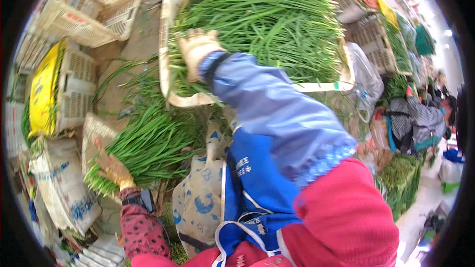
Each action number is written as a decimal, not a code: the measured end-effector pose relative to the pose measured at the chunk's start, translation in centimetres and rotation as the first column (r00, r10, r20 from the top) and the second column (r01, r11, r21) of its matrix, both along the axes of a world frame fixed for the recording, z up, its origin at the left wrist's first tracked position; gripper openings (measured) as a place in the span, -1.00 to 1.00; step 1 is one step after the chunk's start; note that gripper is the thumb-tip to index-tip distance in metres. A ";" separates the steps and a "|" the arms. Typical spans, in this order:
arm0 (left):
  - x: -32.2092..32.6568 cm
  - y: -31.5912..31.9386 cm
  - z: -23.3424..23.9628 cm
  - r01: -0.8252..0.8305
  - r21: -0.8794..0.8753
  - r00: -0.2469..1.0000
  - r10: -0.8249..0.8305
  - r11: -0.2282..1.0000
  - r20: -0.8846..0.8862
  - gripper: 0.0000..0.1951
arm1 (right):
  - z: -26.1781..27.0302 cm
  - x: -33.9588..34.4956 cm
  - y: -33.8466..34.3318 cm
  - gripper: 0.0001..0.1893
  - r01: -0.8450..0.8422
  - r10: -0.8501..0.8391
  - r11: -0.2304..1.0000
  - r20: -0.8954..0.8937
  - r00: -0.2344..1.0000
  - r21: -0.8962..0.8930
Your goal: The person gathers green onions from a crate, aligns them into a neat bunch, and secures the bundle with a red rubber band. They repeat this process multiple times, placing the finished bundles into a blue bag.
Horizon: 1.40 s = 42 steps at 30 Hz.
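My left hand (113,168), in a stained glove, lies over the pale stem ends of a loose bundle of garlic chives (152,144) and holds it at the left of my lap. The fingertips under the stems are hidden. Farther forward, my right hand (198,52), also gloved, presses down with its fingers apart at the left end of a plastic crate (196,100). Stacked garlic chives (267,15) heap up in that crate, their leaves lying crosswise and pale ends along the right side.
A beige plastic crate (85,22) stands at the upper left. Below it are a crate with a yellow bag (44,89) and a white woven sack (63,181). At right are a clear plastic bag (365,78), stacked crates (371,40) and a crouching person (419,122).
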<state>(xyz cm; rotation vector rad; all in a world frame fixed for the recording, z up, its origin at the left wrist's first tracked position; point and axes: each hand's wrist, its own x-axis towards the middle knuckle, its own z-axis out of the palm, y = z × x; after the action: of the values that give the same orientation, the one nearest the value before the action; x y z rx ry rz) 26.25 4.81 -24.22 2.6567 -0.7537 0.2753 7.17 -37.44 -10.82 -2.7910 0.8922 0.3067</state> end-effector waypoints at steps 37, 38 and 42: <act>-14.8 -34.7 12.7 -0.072 -0.792 0.391 -0.713 0.607 -0.582 -0.34 | 4.8 -6.5 -8.0 -0.11 -0.006 -0.363 0.753 0.422 0.831 0.658; -14.4 -36.4 12.1 -0.018 -0.733 0.425 -0.658 0.680 -0.621 -0.35 | 4.7 -6.5 -8.2 -0.11 -0.041 -0.295 0.789 0.437 0.850 0.613; -14.2 -39.6 9.0 -0.172 -0.796 0.234 -0.761 0.580 -0.605 -0.40 | 4.8 -5.6 -8.4 -0.09 -0.066 -0.102 0.933 0.433 0.895 0.354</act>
<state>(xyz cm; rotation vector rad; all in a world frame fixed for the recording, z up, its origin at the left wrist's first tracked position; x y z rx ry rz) 12.01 -34.74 -15.24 1.2571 -0.5413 -0.9243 1.57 -45.88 -6.03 -2.3593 0.6673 -0.1620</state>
